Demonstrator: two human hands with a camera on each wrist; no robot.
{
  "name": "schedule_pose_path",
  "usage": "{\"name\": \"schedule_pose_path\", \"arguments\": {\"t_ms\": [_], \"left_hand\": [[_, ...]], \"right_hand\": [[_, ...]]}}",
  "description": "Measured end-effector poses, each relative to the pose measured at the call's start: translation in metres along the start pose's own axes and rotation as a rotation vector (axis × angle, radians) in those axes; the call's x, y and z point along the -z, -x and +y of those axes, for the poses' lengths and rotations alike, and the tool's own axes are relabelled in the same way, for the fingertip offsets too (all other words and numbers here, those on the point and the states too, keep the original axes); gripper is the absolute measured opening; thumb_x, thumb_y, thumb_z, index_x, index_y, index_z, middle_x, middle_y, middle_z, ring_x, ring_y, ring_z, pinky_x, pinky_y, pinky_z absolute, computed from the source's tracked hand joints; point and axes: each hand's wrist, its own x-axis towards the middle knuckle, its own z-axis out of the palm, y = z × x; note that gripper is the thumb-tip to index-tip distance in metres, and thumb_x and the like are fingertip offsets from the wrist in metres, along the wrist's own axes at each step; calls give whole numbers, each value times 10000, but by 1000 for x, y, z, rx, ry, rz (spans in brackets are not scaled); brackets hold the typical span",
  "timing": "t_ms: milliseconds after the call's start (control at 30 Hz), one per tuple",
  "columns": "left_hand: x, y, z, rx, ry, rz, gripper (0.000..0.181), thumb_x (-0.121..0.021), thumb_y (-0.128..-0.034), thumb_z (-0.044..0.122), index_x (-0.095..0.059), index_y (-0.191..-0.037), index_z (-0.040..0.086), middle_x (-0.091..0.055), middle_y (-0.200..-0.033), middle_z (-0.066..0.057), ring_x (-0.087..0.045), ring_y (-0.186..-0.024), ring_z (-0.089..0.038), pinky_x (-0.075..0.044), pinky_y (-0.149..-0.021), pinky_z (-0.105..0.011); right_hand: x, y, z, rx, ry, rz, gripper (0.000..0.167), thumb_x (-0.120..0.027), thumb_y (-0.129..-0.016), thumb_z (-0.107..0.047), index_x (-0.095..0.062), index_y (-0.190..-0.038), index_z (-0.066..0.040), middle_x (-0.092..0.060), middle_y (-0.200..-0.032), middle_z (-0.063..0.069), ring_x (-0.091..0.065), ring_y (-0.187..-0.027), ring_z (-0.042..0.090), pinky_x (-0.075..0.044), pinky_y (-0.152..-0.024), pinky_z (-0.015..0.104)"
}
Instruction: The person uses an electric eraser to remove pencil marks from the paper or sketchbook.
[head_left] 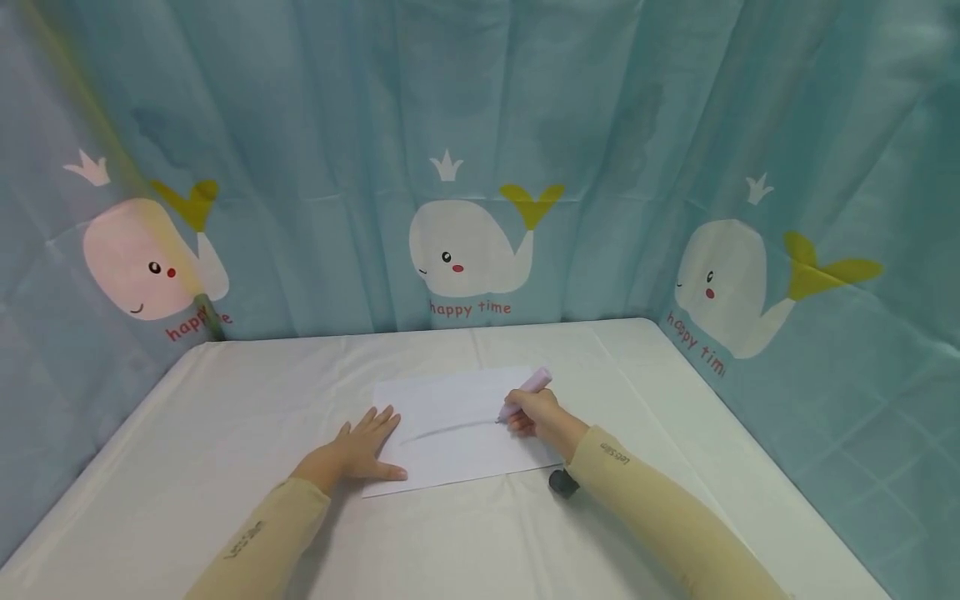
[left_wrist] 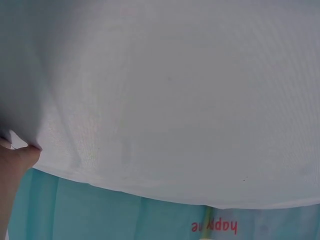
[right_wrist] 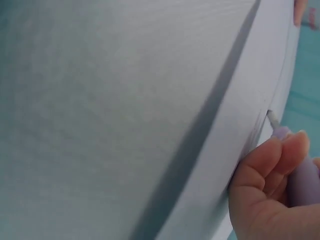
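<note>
And here's my right hand [head_left: 536, 412], at about two o'clock on the white paper [head_left: 465, 465], fingers curled snugly round a pale purple pen [head_left: 537, 381]! Its tip is down at the sheet, its blunt end slanting up towards half past one. Over at nine o'clock, my left hand [head_left: 360, 450]: fingers straight and fanned wide, thumb out at about eight, laid over the paper's edge and grasping nothing. The sheet itself sits on the white-covered table [head_left: 187, 467], right between my hands.

Now the tricky bits! My fingers cover the pen's middle. A faint grey streak runs from near the tip towards half past eight; drawn line, crease or shadow, I can't tell. At four o'clock there's a dark lump [head_left: 562, 482] partly behind my right sleeve [head_left: 645, 504], and I can't make out what it is. My left wrist's view catches only a slice of thumb and finger, cut off at nine o'clock.

And the lettering! "happy time" reads whole under the curtain's [head_left: 600, 83] twelve o'clock whale [head_left: 468, 250]; at two o'clock the last letter is lost, and at ten a green strip crosses the words. Both sleeves carry dark print, something like "Slim", too blurred to swear to.
</note>
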Motion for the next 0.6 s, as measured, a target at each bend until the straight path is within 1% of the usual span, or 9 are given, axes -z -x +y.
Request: {"name": "schedule_pose_path", "arguments": {"t_ms": [133,600], "left_hand": [[-1,-1,0,-1,-7,2,1079,-726,-760,604,-261,-1506,-22,-146,-1577,-251,-62,-1437,-471,-48,-1068,-708],[0,1,3,4,-7,5,1073,-728,-763,597,-263,-1506,-22,-149,-1578,-248,-64,-1439,-466,-47,-1073,-702]], "right_hand": [[1,-1,0,-5,-5,19,215,-617,-855,-71,-535,-1015,47,-569,-594,58,-522,-445,96,-461,-463,211],[1,-1,0,-9,2,23,220,-618,-855,-73,-535,-1012,56,-574,-603,62,-523,-449,100,-466,-468,208]]}}
